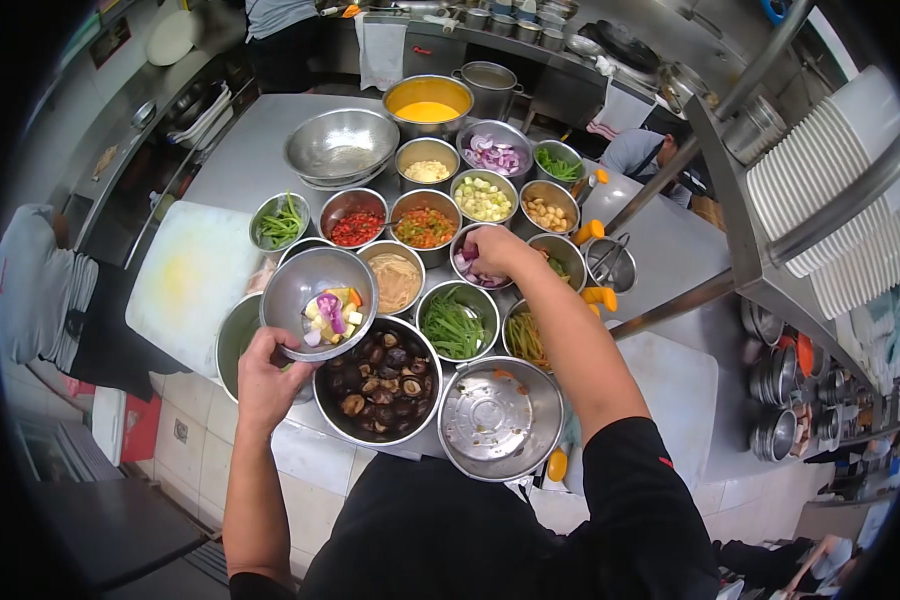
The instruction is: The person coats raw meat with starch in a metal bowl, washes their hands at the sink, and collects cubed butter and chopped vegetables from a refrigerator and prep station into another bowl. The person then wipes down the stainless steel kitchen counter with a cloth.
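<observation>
My left hand grips the rim of a steel mixing bowl, tilted so its inside shows. In the bowl lie pale chunks, a purple onion piece and a bit of orange vegetable. My right hand reaches down into a steel pot of red onion pieces, fingers closed among them and partly hidden. Below the bowl stands a large pot of dark mushrooms. Close to my right hand are cut green stalks, a tan paste and chopped pale green vegetable.
Pots of chopped red chilli, garlic and yellow liquid stand farther back. A wide steel bowl and white cutting board lie left. An empty steel pan sits near me. Stacked plates fill a right-hand shelf. Other people stand around.
</observation>
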A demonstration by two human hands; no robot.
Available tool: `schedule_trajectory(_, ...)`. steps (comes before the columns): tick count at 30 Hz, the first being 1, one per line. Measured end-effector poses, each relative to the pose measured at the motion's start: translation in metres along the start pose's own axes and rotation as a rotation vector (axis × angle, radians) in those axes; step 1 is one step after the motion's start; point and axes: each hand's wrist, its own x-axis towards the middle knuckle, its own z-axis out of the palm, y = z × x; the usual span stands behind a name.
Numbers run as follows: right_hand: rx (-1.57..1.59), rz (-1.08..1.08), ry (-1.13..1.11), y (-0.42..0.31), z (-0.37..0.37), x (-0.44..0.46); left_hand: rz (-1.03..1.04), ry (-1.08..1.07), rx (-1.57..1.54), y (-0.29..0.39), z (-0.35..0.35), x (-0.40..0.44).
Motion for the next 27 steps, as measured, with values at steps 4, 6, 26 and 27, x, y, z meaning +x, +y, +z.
schedule_trajectory(4, 0.081, 0.014, 0.201, 0.001, -0.017, -0.019, -0.026, 0.068, -0.092, 0.004, -0.001, -0.003)
schedule_trajectory(6, 0.091, 0.011, 0.245, -0.003, -0.034, -0.031, -0.023, 0.066, -0.097, -0.004, -0.007, -0.002)
schedule_trajectory(26, 0.435, -0.003, 0.303, -0.012, -0.066, -0.065, 0.273, -0.102, 0.221, 0.052, 0.027, 0.029)
schedule_trajectory(27, 0.428, -0.017, 0.312, -0.023, -0.071, -0.069, 0.289, -0.121, 0.219, 0.059, 0.033, 0.032)
